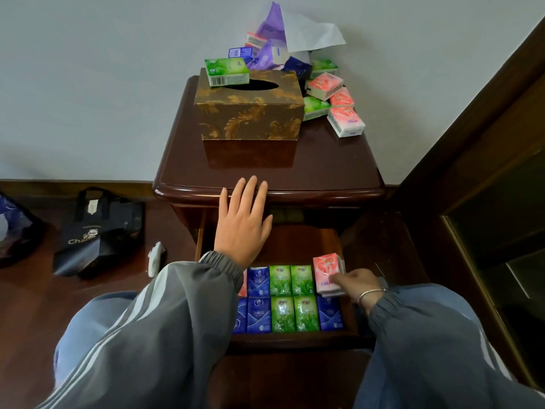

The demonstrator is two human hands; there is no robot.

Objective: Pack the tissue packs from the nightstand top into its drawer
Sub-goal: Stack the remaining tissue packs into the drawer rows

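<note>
The left sleeve (191,290) is covering the 9 o'clock end of both tissue pack rows (280,280) in the drawer (298,246). The right hand (356,283) is hiding the 5 o'clock corner of the pink pack (324,270). Under the counter (324,160) edge, shadow is obscuring greenish items (284,215). The frame edge is cutting off a bag (11,228) at 9 o'clock.

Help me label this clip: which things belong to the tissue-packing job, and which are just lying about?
Job: pink pack, held by the right hand; loose packs on the nightstand; drawer with packed rows.
Lying about: brown tissue box; black bag.
</note>
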